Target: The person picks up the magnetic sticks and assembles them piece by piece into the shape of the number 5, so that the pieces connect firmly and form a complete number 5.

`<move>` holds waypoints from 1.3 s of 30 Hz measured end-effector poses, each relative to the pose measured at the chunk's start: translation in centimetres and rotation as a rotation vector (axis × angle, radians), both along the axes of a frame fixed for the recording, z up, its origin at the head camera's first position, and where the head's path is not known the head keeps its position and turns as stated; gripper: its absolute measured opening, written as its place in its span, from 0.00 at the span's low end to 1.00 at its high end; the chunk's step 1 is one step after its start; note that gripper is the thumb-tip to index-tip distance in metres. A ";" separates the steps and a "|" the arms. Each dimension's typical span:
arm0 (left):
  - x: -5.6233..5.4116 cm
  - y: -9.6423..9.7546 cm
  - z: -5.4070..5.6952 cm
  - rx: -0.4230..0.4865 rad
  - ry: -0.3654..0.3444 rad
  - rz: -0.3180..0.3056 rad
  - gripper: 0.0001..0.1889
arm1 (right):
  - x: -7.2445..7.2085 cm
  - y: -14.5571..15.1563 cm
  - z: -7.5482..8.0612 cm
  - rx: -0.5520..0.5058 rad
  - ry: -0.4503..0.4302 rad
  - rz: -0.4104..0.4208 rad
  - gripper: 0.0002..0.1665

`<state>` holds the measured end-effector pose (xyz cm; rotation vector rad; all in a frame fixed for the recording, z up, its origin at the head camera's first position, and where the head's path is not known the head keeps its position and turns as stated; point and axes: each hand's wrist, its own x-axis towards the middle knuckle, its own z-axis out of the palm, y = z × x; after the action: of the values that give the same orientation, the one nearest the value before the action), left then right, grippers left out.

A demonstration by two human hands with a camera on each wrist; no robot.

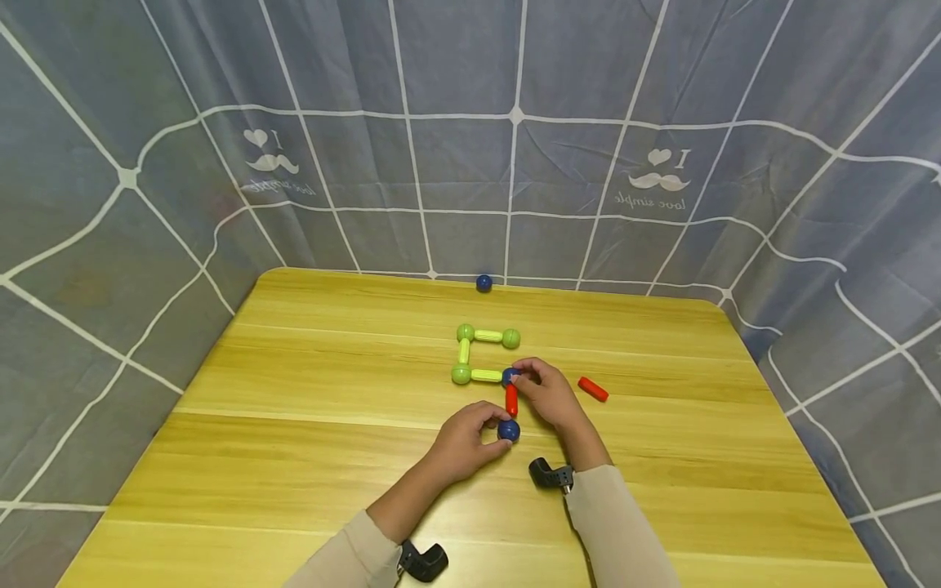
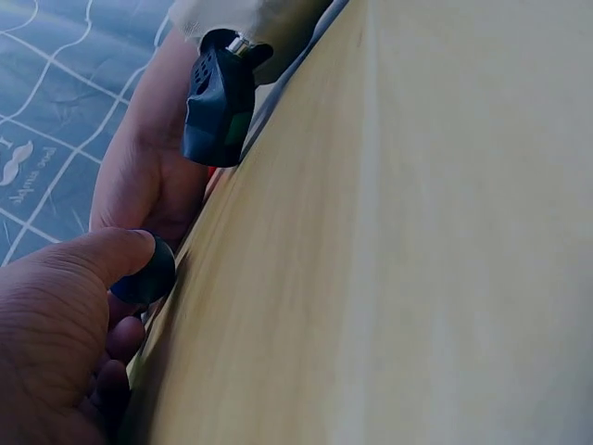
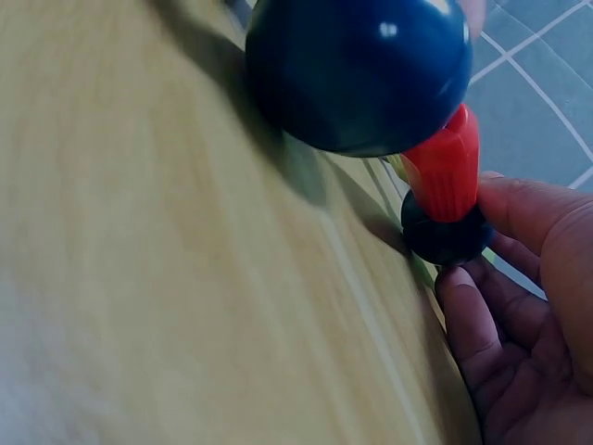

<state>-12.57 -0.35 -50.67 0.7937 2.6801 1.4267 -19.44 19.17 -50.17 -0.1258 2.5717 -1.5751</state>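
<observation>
Between thumb and fingers my left hand (image 1: 465, 441) pinches a blue ball (image 1: 509, 430) at the near end of a red rod (image 1: 511, 400). My right hand (image 1: 547, 394) grips another blue ball (image 1: 510, 376) at the rod's far end. In the right wrist view the near ball (image 3: 357, 74) looms large and the red rod (image 3: 449, 167) runs to the held ball (image 3: 447, 234). Whether the near ball touches the rod I cannot tell. A green rod (image 1: 487, 376) extends left from the right hand's ball, joining a C-shaped chain of green rods and green balls (image 1: 461, 373).
Just right of the right hand lies a loose red rod (image 1: 592, 389). A third blue ball (image 1: 483, 282) sits at the table's back edge. The wooden table (image 1: 294, 367) meets a grey gridded curtain (image 1: 456, 163) behind. Black cameras (image 1: 424, 563) are strapped at both wrists.
</observation>
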 end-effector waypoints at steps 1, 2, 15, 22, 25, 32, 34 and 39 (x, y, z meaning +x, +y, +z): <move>0.0 0.1 0.0 -0.004 0.002 0.005 0.14 | 0.0 0.0 0.0 -0.001 -0.002 -0.002 0.12; 0.0 0.1 0.1 -0.004 0.004 0.009 0.14 | 0.0 0.0 0.0 -0.002 -0.002 -0.003 0.12; 0.1 0.2 0.1 0.024 -0.012 0.040 0.13 | 0.0 0.1 -0.2 0.001 0.011 -0.002 0.12; 0.0 0.2 0.0 0.027 -0.017 0.048 0.13 | 0.0 0.1 -0.2 -0.001 0.011 -0.001 0.12; 0.1 0.1 0.0 0.022 -0.019 0.048 0.13 | 0.2 0.0 -0.1 -0.006 0.005 -0.006 0.12; 0.0 0.1 -0.2 0.014 -0.014 0.052 0.14 | 0.2 -0.1 -0.1 -0.006 0.007 -0.004 0.12; 0.0 0.2 -0.2 0.015 -0.015 0.058 0.14 | 0.2 -0.1 -0.1 -0.006 0.009 -0.006 0.12; 0.0 0.3 0.0 0.007 -0.032 0.076 0.13 | 0.2 0.0 -0.1 -0.013 0.008 -0.007 0.13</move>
<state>-12.56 -0.05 -50.67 0.6701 2.7107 1.4512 -19.27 19.17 -50.24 -0.1247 2.5708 -1.5979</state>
